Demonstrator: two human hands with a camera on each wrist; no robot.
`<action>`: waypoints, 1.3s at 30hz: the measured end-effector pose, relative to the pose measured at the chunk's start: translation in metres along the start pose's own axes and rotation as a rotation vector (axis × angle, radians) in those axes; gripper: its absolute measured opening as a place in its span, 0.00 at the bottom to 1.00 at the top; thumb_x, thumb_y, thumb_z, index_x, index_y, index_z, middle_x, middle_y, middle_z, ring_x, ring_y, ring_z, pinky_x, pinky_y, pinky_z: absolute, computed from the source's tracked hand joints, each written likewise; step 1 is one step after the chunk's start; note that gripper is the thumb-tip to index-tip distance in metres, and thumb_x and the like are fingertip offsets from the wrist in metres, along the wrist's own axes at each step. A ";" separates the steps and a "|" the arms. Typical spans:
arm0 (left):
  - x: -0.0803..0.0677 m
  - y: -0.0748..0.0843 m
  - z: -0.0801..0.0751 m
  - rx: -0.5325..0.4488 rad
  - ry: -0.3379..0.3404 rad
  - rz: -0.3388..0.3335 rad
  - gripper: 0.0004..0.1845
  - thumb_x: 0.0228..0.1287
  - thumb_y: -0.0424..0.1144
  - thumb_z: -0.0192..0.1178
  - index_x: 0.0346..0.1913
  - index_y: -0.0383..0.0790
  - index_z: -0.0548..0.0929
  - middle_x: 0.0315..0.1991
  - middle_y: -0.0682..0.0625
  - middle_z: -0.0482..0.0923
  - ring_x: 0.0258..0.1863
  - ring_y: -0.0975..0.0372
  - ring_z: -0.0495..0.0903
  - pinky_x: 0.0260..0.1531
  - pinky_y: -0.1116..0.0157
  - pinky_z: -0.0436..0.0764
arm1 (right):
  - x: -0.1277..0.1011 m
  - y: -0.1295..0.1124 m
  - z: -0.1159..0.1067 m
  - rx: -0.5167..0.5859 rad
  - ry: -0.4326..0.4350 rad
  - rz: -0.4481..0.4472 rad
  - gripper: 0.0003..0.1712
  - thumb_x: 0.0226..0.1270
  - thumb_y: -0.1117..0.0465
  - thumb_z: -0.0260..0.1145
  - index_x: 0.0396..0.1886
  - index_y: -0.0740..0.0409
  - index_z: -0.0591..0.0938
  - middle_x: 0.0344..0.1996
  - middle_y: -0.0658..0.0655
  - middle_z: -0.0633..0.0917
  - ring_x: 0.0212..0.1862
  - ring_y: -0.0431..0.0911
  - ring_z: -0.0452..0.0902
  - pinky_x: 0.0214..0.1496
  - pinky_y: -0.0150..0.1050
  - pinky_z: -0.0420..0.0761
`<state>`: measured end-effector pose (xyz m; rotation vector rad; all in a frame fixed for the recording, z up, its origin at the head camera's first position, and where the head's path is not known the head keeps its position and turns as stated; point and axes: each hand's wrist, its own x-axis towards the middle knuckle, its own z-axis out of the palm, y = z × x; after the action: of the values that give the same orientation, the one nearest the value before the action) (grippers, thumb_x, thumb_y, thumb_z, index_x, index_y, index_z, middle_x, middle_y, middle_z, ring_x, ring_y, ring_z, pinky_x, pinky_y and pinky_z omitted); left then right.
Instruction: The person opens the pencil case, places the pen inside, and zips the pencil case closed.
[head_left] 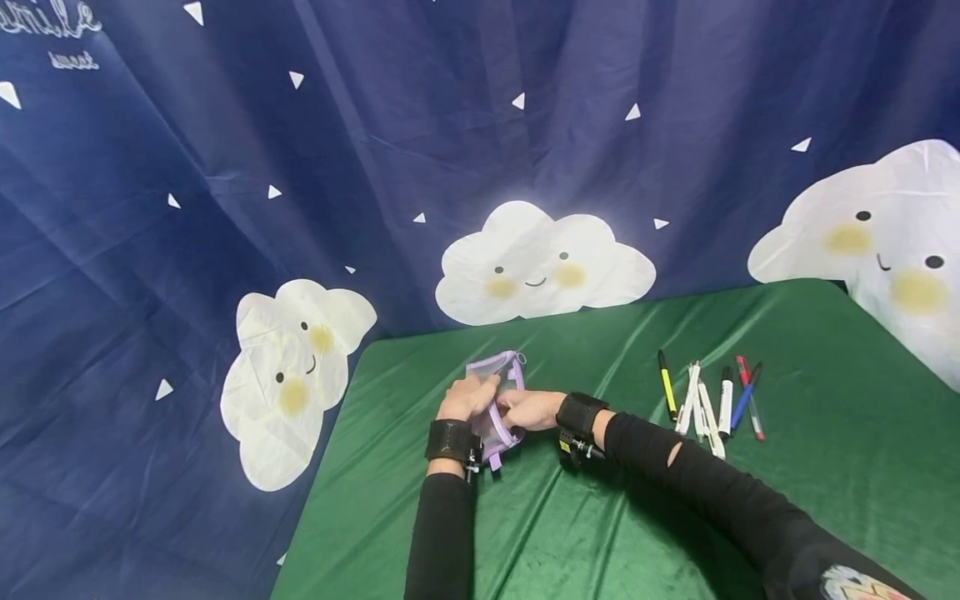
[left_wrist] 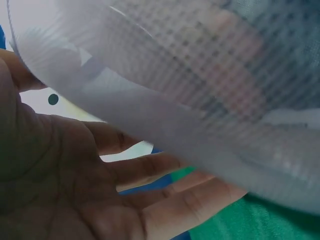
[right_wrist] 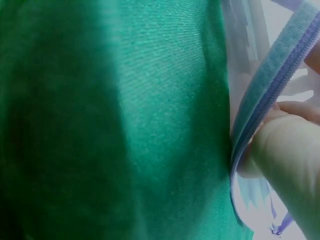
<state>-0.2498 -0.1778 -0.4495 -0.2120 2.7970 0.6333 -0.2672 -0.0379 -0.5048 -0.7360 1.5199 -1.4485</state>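
Observation:
A translucent mesh pouch [head_left: 501,385] with purple zipper trim is held just above the green tablecloth [head_left: 570,517], between both hands. My left hand [head_left: 468,398] holds its left edge; in the left wrist view the mesh pouch [left_wrist: 210,85] stretches over my palm and loosely extended fingers [left_wrist: 150,170]. My right hand [head_left: 529,410] pinches the right side. In the right wrist view a fingertip [right_wrist: 280,150] presses against the purple zipper band [right_wrist: 265,105]. What the pouch contains cannot be made out.
Several pens and markers [head_left: 712,400] lie side by side on the cloth to the right of my hands. A dark blue backdrop [head_left: 300,167] printed with white clouds hangs behind the table's far and left edges.

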 end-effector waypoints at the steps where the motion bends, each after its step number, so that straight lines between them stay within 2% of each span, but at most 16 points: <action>1: 0.000 0.000 0.000 0.005 0.006 -0.002 0.36 0.59 0.64 0.38 0.52 0.36 0.76 0.55 0.36 0.73 0.54 0.41 0.72 0.48 0.49 0.73 | 0.000 0.000 0.000 0.003 0.004 0.000 0.24 0.52 0.78 0.49 0.52 0.74 0.69 0.42 0.59 0.78 0.39 0.44 0.74 0.37 0.32 0.73; 12: 0.000 0.000 -0.002 0.025 0.015 -0.002 0.35 0.60 0.62 0.38 0.53 0.36 0.77 0.56 0.36 0.73 0.55 0.39 0.70 0.51 0.47 0.71 | -0.001 0.000 -0.003 0.037 0.019 -0.026 0.20 0.53 0.77 0.47 0.48 0.75 0.71 0.36 0.58 0.80 0.37 0.43 0.76 0.37 0.33 0.75; 18: -0.002 0.000 0.000 0.009 0.020 -0.026 0.34 0.59 0.62 0.37 0.48 0.36 0.79 0.54 0.36 0.74 0.52 0.41 0.73 0.44 0.50 0.74 | -0.002 -0.001 -0.002 0.022 0.064 -0.018 0.18 0.53 0.75 0.47 0.44 0.72 0.74 0.22 0.48 0.77 0.29 0.39 0.72 0.31 0.32 0.71; 23: -0.002 -0.001 0.001 0.009 0.036 -0.040 0.32 0.59 0.61 0.39 0.45 0.37 0.80 0.52 0.36 0.75 0.50 0.42 0.74 0.40 0.52 0.74 | -0.003 -0.002 0.000 -0.020 0.085 -0.009 0.17 0.53 0.73 0.49 0.42 0.70 0.75 0.21 0.48 0.78 0.27 0.39 0.73 0.28 0.32 0.71; 26: -0.001 -0.001 0.001 0.012 0.035 -0.037 0.32 0.59 0.61 0.39 0.45 0.37 0.79 0.52 0.36 0.75 0.49 0.42 0.74 0.40 0.52 0.74 | -0.003 -0.003 -0.001 -0.032 0.094 -0.013 0.19 0.51 0.75 0.46 0.43 0.69 0.74 0.18 0.46 0.72 0.26 0.39 0.68 0.29 0.33 0.67; 30: 0.000 -0.002 0.002 0.011 0.042 -0.035 0.33 0.58 0.61 0.39 0.49 0.36 0.78 0.53 0.35 0.74 0.51 0.41 0.73 0.43 0.50 0.74 | -0.007 -0.006 -0.007 -0.062 0.106 -0.024 0.24 0.54 0.74 0.47 0.54 0.67 0.71 0.26 0.47 0.74 0.33 0.39 0.69 0.37 0.34 0.68; 33: 0.001 -0.001 0.004 0.019 0.052 -0.034 0.34 0.58 0.61 0.40 0.50 0.36 0.78 0.54 0.35 0.74 0.52 0.40 0.72 0.46 0.50 0.74 | -0.012 -0.008 -0.013 -0.126 0.141 -0.044 0.27 0.57 0.69 0.51 0.60 0.64 0.68 0.42 0.53 0.81 0.43 0.38 0.75 0.43 0.34 0.74; 37: 0.001 0.000 0.005 0.037 0.049 -0.036 0.35 0.60 0.61 0.39 0.54 0.35 0.75 0.57 0.34 0.71 0.54 0.39 0.69 0.50 0.47 0.72 | -0.023 -0.015 -0.018 -0.214 0.241 -0.065 0.29 0.56 0.70 0.53 0.61 0.68 0.66 0.51 0.63 0.80 0.49 0.45 0.78 0.41 0.35 0.79; 39: -0.001 0.000 0.005 0.039 0.045 -0.052 0.35 0.60 0.61 0.39 0.56 0.35 0.74 0.58 0.34 0.69 0.56 0.39 0.68 0.52 0.45 0.70 | -0.029 -0.019 -0.020 -0.257 0.303 -0.052 0.28 0.56 0.72 0.53 0.60 0.69 0.66 0.52 0.66 0.78 0.52 0.51 0.77 0.43 0.37 0.79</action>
<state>-0.2482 -0.1754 -0.4531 -0.2934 2.8341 0.5676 -0.2752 -0.0058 -0.4816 -0.7349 1.9586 -1.4688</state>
